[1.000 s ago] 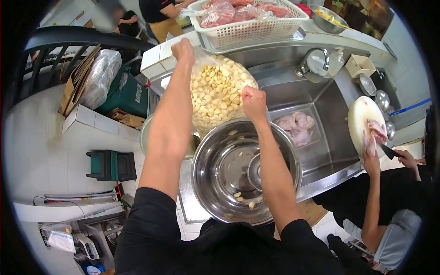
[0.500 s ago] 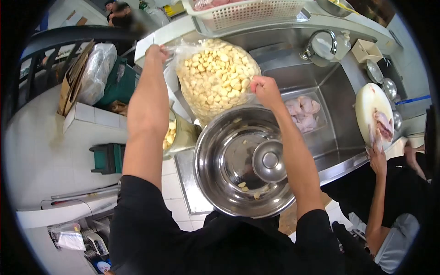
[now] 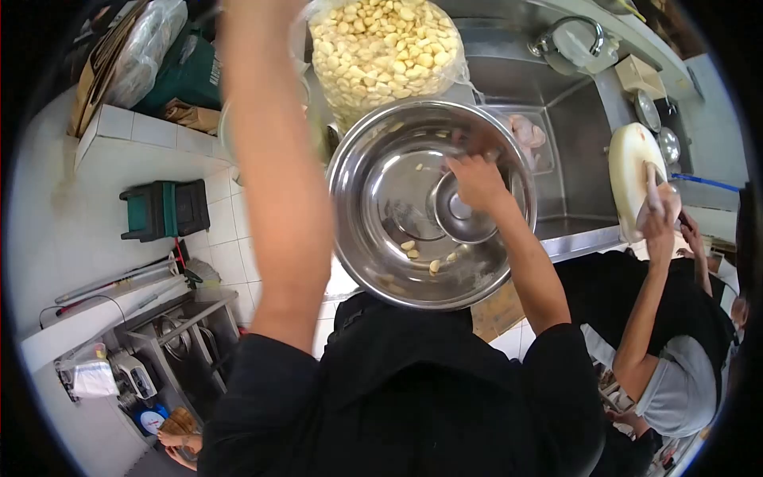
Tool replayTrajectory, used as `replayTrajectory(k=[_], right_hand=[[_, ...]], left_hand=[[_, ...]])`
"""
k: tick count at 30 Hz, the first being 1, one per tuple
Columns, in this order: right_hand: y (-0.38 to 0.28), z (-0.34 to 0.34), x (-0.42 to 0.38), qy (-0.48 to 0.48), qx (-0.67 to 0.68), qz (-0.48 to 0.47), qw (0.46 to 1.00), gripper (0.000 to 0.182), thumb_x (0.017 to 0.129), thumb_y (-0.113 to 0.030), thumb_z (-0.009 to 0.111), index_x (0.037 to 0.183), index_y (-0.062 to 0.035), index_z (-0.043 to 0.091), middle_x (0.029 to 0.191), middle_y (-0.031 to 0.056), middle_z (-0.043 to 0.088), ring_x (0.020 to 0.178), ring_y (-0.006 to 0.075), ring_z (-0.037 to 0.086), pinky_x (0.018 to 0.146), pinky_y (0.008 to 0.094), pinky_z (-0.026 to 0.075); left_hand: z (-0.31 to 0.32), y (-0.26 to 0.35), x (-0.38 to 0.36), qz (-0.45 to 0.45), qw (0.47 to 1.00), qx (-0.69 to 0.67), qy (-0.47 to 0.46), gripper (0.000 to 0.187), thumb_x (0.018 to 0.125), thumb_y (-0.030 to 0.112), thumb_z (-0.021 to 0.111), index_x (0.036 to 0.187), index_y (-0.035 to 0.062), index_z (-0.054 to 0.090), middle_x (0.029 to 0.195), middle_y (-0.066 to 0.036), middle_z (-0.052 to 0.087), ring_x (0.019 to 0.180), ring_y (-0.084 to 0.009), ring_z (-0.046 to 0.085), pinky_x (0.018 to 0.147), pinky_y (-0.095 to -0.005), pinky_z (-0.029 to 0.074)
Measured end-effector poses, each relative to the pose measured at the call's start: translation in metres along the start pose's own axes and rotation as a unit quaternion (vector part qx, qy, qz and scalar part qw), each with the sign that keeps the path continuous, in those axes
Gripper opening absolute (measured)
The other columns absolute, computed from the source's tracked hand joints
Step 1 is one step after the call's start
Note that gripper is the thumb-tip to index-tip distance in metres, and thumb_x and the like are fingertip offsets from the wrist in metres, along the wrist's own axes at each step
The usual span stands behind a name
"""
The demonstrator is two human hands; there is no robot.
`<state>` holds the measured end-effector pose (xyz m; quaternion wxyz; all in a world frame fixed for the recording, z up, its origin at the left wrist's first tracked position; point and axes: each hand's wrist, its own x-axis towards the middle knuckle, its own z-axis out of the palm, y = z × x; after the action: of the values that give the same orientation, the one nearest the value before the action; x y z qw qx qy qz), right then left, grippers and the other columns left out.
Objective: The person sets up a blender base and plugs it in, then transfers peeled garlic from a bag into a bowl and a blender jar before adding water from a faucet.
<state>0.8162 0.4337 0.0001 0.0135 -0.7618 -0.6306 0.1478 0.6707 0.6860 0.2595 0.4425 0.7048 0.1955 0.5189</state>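
My left forearm reaches up past the top edge of the view, blurred, and its hand is out of sight. My right hand (image 3: 477,181) hangs over the large steel basin (image 3: 362,274), just above a small metal bowl (image 3: 459,207) inside it. Its fingers look apart, with nothing visible in them. A few peeled garlic cloves (image 3: 434,266) lie on the basin's bottom. Behind the basin stands a clear plastic bag full of peeled garlic cloves (image 3: 385,52), apart from my right hand.
To the right is a steel sink (image 3: 584,151) with raw poultry pieces (image 3: 527,131) and a faucet (image 3: 592,32). Beyond it a co-worker's hand (image 3: 658,222) holds poultry at a round cutting board (image 3: 624,167). A green and black plastic stool (image 3: 163,208) stands on the left floor.
My right hand has let go of the garlic bag and come down over the basin. My left arm has swung, its hand leaving the view. The camera has tilted down.
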Motion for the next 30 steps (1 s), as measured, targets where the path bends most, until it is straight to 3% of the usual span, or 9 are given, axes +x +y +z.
replayTrajectory(k=[3, 5, 7, 10, 14, 17, 24, 27, 30], right_hand=[[0.011, -0.004, -0.012, -0.145, -0.020, 0.040, 0.988, 0.029, 0.075, -0.006, 0.057, 0.104, -0.0102, 0.062, 0.099, 0.0154, 0.064, 0.097, 0.0381, 0.062, 0.083, 0.0481, 0.049], [0.000, -0.052, -0.033, -0.138, -0.041, 0.042, 0.989, 0.026, 0.076, -0.007, 0.055, 0.100, -0.0137, 0.062, 0.098, 0.0163, 0.065, 0.092, 0.0406, 0.062, 0.076, 0.0498, 0.050], [0.008, -0.085, -0.047, -0.017, 0.051, 0.043, 0.998, 0.028, 0.073, -0.004, 0.052, 0.098, -0.0121, 0.062, 0.097, 0.0179, 0.064, 0.089, 0.0412, 0.061, 0.075, 0.0513, 0.048], [0.020, -0.111, -0.047, -0.005, 0.001, 0.085, 0.996, 0.031, 0.076, -0.005, 0.054, 0.104, -0.0160, 0.060, 0.096, 0.0179, 0.064, 0.089, 0.0442, 0.060, 0.072, 0.0528, 0.048], [0.006, -0.092, -0.054, 0.122, -0.049, 0.059, 0.990, 0.043, 0.078, -0.005, 0.051, 0.118, -0.0216, 0.054, 0.099, 0.0136, 0.061, 0.079, 0.0412, 0.062, 0.067, 0.0512, 0.050], [0.001, -0.063, -0.066, 0.075, -0.097, 0.031, 0.992, 0.054, 0.077, -0.003, 0.049, 0.125, -0.0275, 0.048, 0.105, 0.0093, 0.058, 0.070, 0.0359, 0.064, 0.059, 0.0476, 0.052], [-0.051, -0.006, -0.095, 0.035, -0.057, -0.066, 0.996, 0.035, 0.083, -0.011, 0.051, 0.117, -0.0185, 0.050, 0.086, 0.0155, 0.058, 0.058, 0.0320, 0.065, 0.046, 0.0432, 0.050], [-0.082, -0.001, -0.095, 0.030, -0.031, -0.016, 0.999, 0.033, 0.083, -0.010, 0.051, 0.115, -0.0143, 0.048, 0.082, 0.0174, 0.058, 0.058, 0.0337, 0.064, 0.044, 0.0448, 0.050], [-0.084, -0.003, -0.090, -0.048, 0.018, 0.014, 0.999, 0.038, 0.081, -0.008, 0.051, 0.119, -0.0119, 0.048, 0.092, 0.0206, 0.061, 0.073, 0.0371, 0.065, 0.059, 0.0493, 0.052]], left_hand=[[0.057, 0.024, -0.130, -0.142, 0.963, 0.044, -0.224, 0.012, 0.081, 0.014, 0.058, 0.083, 0.0054, 0.066, 0.067, -0.001, 0.061, 0.068, -0.0085, 0.057, 0.065, -0.0253, 0.046], [0.070, -0.057, -0.173, -0.128, 0.903, 0.144, -0.385, 0.017, 0.074, 0.011, 0.059, 0.088, 0.0049, 0.067, 0.075, -0.011, 0.064, 0.070, -0.0256, 0.062, 0.068, -0.0352, 0.049], [0.076, -0.146, -0.211, -0.179, 0.901, 0.187, -0.349, 0.023, 0.072, 0.012, 0.059, 0.093, 0.0043, 0.068, 0.087, -0.017, 0.065, 0.082, -0.0334, 0.062, 0.075, -0.0400, 0.049], [0.082, -0.222, -0.268, -0.052, 0.880, 0.299, -0.365, 0.031, 0.073, 0.011, 0.057, 0.102, 0.0048, 0.066, 0.099, -0.023, 0.061, 0.097, -0.0362, 0.058, 0.085, -0.0425, 0.046], [0.087, -0.204, -0.336, 0.048, 0.703, 0.267, -0.657, 0.038, 0.070, 0.007, 0.058, 0.107, 0.0008, 0.062, 0.107, -0.023, 0.056, 0.105, -0.0377, 0.052, 0.089, -0.0439, 0.044], [0.061, -0.151, -0.354, -0.127, 0.687, 0.192, -0.689, 0.037, 0.070, 0.015, 0.066, 0.102, -0.0033, 0.063, 0.107, -0.022, 0.057, 0.108, -0.0350, 0.051, 0.092, -0.0441, 0.044], [0.046, -0.108, -0.369, -0.075, 0.597, 0.350, -0.718, 0.042, 0.068, 0.021, 0.071, 0.100, -0.0054, 0.065, 0.113, -0.018, 0.058, 0.107, -0.0311, 0.054, 0.091, -0.0422, 0.045], [0.043, -0.103, -0.366, -0.239, 0.630, 0.242, -0.698, 0.031, 0.067, 0.021, 0.070, 0.082, -0.0053, 0.066, 0.092, -0.023, 0.065, 0.092, -0.0367, 0.062, 0.078, -0.0439, 0.051], [0.042, -0.091, -0.377, -0.248, 0.694, 0.242, -0.631, 0.026, 0.069, 0.017, 0.067, 0.086, -0.0020, 0.067, 0.084, -0.024, 0.065, 0.083, -0.0381, 0.064, 0.076, -0.0450, 0.051]])
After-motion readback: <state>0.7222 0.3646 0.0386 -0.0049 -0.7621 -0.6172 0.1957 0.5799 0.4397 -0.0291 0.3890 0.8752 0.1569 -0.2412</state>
